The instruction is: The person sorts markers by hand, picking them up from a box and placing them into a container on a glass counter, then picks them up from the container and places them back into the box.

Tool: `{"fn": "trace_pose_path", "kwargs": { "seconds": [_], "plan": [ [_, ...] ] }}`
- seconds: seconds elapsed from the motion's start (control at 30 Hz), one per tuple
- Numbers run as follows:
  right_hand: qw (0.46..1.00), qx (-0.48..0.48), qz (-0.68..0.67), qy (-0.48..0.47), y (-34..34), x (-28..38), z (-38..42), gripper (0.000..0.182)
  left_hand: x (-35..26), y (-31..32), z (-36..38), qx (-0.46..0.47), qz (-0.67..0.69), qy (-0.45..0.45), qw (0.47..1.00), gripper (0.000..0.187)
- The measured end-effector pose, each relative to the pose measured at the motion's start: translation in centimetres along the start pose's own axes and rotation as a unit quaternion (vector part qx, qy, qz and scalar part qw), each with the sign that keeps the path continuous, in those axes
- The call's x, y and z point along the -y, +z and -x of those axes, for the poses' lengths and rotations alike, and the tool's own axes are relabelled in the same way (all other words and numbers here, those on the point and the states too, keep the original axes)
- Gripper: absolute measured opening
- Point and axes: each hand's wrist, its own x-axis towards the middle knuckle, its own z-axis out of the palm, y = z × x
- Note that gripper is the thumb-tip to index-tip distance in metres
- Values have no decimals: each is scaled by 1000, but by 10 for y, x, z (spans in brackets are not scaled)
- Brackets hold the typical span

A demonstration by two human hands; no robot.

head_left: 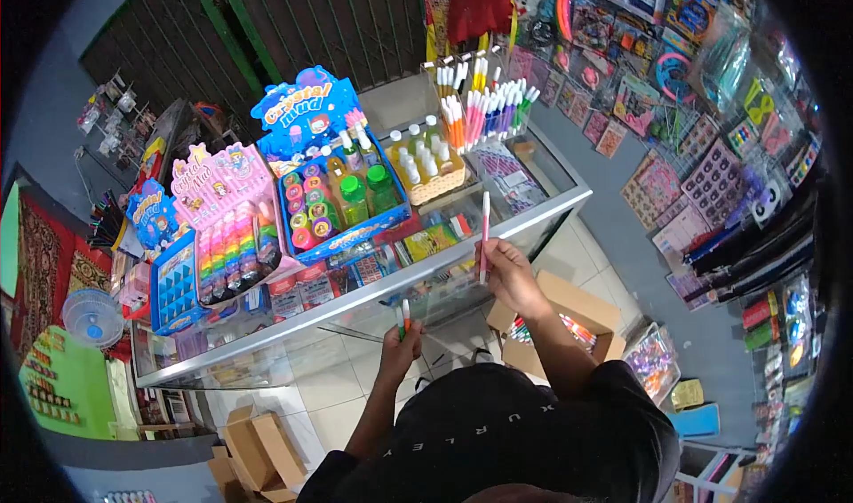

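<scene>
My right hand (511, 272) holds a long white and pink marker (484, 232) upright, just in front of the glass counter's metal edge (355, 297). Lower and to the left, my left hand (400, 347) grips a short marker with an orange and green tip (406, 315). Both hands are raised in front of my black shirt (506, 441). A stand full of coloured markers (484, 103) rises on the counter beyond my right hand.
The counter carries a blue "Crystal mud" box (342, 196), a pink slime box (231, 227) and a basket of bottles (426, 170). An open cardboard box of markers (569, 321) sits on the tiled floor. Packaged toys hang on the right wall (693, 130).
</scene>
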Motion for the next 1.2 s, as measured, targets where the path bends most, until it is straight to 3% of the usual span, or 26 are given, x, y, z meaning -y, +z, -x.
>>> {"fn": "trace_pose_path", "kwargs": {
  "seconds": [0.1, 0.33, 0.53, 0.67, 0.7, 0.8, 1.0, 1.1, 1.2],
  "plan": [
    [1000, 6, 15, -2, -6, -2, 6, 22, -1, 5, -3, 16, -7, 4, 1000, 26],
    [995, -33, 94, 9, -30, -15, 10, 81, 0, 8, -3, 3, -40, 6, 999, 25],
    [988, -37, 146, -39, -40, 14, -4, 94, 2, 4, 1, -2, 0, 21, 1000, 24],
    [978, -94, 144, -117, -54, 25, -44, 72, 2, 0, 3, -23, 11, 31, 999, 22],
    [968, -108, 160, -162, -64, 25, -58, 55, 3, 0, 4, -26, 15, 27, 999, 22],
    [925, -161, 224, -261, -61, 51, -87, 46, 10, 0, 10, -38, 15, 26, 999, 23],
    [839, -172, 228, -464, -45, 108, -150, 32, 15, 2, 13, -71, 23, 31, 997, 24],
    [793, -178, 274, -514, -36, 128, -180, 27, 13, 3, 16, -68, 44, 31, 996, 23],
    [771, -188, 363, -488, -23, 139, -197, 25, 13, 3, 19, -86, 35, 46, 995, 23]
  ]
}}
